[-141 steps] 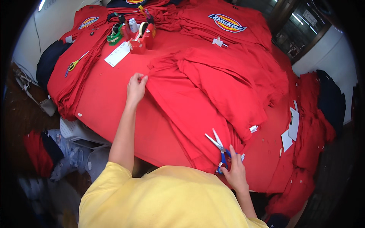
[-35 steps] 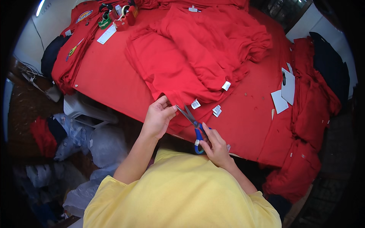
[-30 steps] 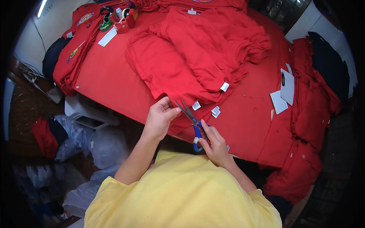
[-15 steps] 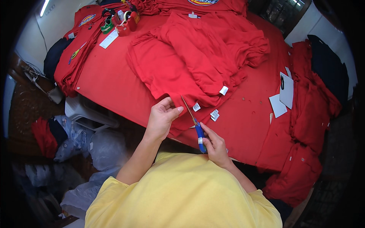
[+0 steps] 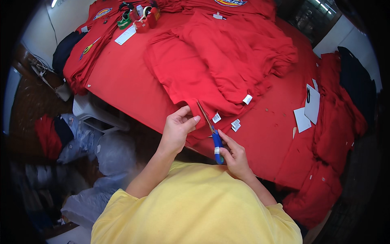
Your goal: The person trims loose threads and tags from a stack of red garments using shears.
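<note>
My left hand [image 5: 178, 129] is closed in a pinch at the near edge of a red garment [image 5: 178, 77], which lies in folds on the red-covered table. In my right hand [image 5: 236, 159] is a pair of scissors [image 5: 218, 144] with blue handles, its blades pointing up and away from me. Their tips reach the cloth just right of my left fingertips, and the blades look nearly closed. White labels [image 5: 216, 117] stick out along the garment's near edge, to the right of the blades. The exact spot under my left fingertips is partly hidden.
At the far left of the table stands a red tape dispenser [image 5: 142, 27], beside a white card [image 5: 125, 35]. Yellow-handled scissors [image 5: 86, 49] rest on stacked red garments. White cards [image 5: 312, 105] lie at the right. A white stool [image 5: 95, 113] and plastic bags [image 5: 115, 152] sit below left.
The whole view has shifted slightly, so the table appears farther right. My hands and the scissors keep nearly the same place against the garment.
</note>
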